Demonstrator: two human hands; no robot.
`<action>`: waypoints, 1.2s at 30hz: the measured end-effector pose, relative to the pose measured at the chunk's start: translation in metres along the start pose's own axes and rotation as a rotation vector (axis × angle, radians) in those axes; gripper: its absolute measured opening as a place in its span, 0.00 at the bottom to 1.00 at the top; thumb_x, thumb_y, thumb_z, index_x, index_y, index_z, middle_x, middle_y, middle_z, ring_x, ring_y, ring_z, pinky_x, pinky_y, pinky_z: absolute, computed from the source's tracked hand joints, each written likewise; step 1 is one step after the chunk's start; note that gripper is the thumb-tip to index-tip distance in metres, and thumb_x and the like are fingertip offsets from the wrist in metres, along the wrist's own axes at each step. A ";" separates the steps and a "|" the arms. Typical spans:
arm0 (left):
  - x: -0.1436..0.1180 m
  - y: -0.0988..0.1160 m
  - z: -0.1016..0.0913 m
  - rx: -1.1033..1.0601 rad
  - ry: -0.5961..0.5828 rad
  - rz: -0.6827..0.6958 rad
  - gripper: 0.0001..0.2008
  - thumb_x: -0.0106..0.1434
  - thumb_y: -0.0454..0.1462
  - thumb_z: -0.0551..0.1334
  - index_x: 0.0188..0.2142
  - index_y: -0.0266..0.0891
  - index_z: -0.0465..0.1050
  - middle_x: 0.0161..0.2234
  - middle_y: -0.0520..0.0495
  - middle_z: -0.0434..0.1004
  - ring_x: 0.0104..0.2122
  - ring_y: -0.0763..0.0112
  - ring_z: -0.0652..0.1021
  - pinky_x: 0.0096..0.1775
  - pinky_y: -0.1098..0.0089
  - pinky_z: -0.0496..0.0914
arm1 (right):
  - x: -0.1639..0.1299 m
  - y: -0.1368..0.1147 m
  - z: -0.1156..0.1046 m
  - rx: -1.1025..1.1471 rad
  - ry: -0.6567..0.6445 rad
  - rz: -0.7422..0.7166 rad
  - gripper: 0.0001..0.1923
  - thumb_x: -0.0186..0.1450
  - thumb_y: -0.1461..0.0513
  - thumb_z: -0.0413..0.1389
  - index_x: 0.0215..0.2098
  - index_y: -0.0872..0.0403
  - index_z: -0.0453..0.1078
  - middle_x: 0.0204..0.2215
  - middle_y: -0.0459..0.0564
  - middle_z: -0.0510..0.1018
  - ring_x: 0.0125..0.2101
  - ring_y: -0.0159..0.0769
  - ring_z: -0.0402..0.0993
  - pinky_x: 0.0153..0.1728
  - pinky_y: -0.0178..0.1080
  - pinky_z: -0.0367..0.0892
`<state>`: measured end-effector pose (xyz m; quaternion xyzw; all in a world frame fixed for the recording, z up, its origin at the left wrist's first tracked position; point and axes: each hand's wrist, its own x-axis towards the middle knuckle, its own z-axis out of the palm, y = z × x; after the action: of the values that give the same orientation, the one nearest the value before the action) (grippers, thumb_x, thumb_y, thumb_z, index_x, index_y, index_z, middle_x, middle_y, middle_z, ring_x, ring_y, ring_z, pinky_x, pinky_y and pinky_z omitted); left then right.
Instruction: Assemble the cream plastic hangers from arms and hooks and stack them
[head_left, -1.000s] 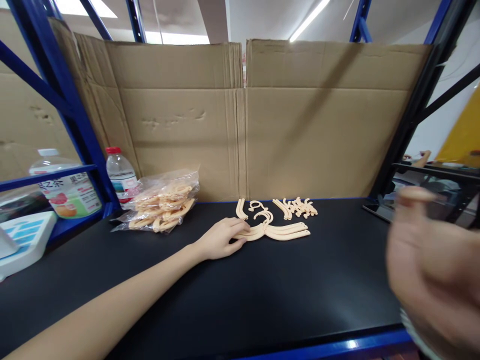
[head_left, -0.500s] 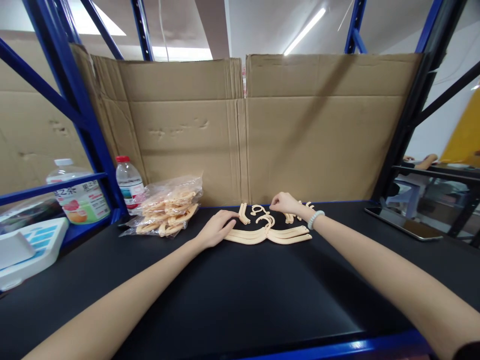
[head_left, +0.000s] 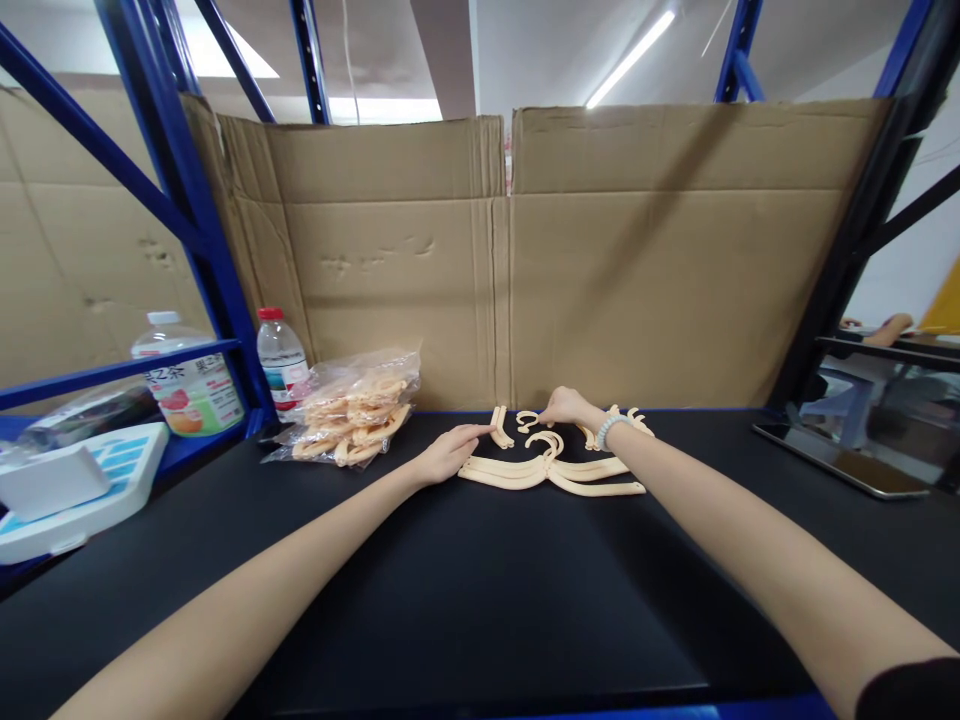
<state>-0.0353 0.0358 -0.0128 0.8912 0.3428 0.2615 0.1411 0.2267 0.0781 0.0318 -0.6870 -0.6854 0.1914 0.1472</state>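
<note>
Matt peach plastic hanger pieces (head_left: 551, 472) on a smooth matt black tabletop (head_left: 480, 590), creased brown cardboard (head_left: 637, 280) behind.

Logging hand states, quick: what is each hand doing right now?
Left hand: open, fingertips on the hanger stack.
Right hand: fingers pinched at a small hook piece; grip cannot be told.

Two hands: left (head_left: 450, 455), right (head_left: 568, 406). Two bottles (head_left: 281, 358) at nine o'clock. One bag (head_left: 356, 405) of pale plastic parts. One tablet (head_left: 840, 460) at three o'clock. Loose parts (head_left: 555, 470) on the bench (head_left: 480, 590): too overlapped to count.
</note>
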 end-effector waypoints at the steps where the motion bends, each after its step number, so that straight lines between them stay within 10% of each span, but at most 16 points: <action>1: 0.000 -0.001 0.000 -0.003 -0.003 -0.006 0.21 0.67 0.36 0.47 0.57 0.41 0.66 0.57 0.45 0.70 0.56 0.64 0.69 0.57 0.63 0.61 | 0.000 0.002 -0.001 0.048 0.001 0.004 0.12 0.66 0.58 0.56 0.42 0.59 0.70 0.40 0.50 0.75 0.36 0.35 0.73 0.36 0.40 0.72; 11: 0.004 -0.002 0.004 -0.007 0.085 -0.026 0.23 0.61 0.26 0.48 0.48 0.41 0.74 0.48 0.45 0.76 0.50 0.64 0.73 0.54 0.63 0.64 | -0.047 0.028 -0.022 0.827 -0.066 -0.081 0.19 0.59 0.60 0.62 0.19 0.55 0.56 0.15 0.38 0.58 0.14 0.19 0.48 0.13 0.29 0.44; 26: 0.006 0.009 0.002 -0.203 0.399 -0.089 0.05 0.59 0.32 0.57 0.31 0.40 0.72 0.35 0.47 0.72 0.37 0.65 0.76 0.45 0.60 0.70 | -0.129 0.042 0.017 1.366 -0.226 -0.184 0.18 0.51 0.55 0.68 0.28 0.55 0.65 0.23 0.42 0.68 0.22 0.24 0.63 0.18 0.28 0.57; 36: 0.001 0.090 0.013 -0.654 0.565 -0.134 0.09 0.55 0.40 0.65 0.31 0.35 0.76 0.47 0.41 0.72 0.45 0.61 0.76 0.48 0.63 0.71 | -0.149 0.034 0.034 1.300 -0.283 -0.229 0.18 0.54 0.54 0.66 0.32 0.54 0.65 0.29 0.45 0.74 0.26 0.28 0.71 0.23 0.30 0.64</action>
<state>0.0206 -0.0298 0.0153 0.6688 0.3242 0.5802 0.3330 0.2432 -0.0736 -0.0048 -0.3501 -0.5120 0.6363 0.4587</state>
